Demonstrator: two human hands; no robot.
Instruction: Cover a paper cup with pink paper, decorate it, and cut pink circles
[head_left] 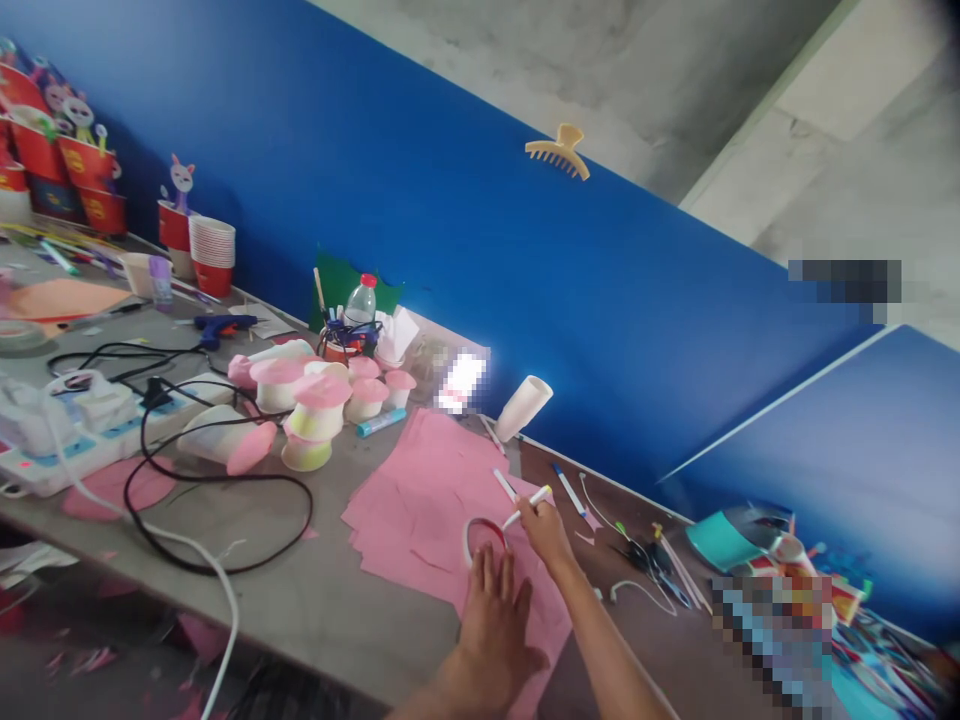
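From my feed, the biggest risk I judge is the round cup (pixel 486 541) sliding on the loose pink paper sheets (pixel 420 510): only a flat palm pins it, so a nudge from the pen tip would smear the traced line. The sheets themselves are stacked unevenly and could shift under that pressure too.

My left hand (pixel 496 625) lies flat, fingers spread and extended, pressing down at the cup's 6 o'clock edge, gripping nothing. My right hand (pixel 546 528) is pinched closed around a white marker pen (pixel 526 506), its tip touching the cup's rim at about 2 o'clock. Another white pen (pixel 504 484) lies just beside, at 12 o'clock. A black power cable (pixel 225 480) loops well apart at 9 o'clock.
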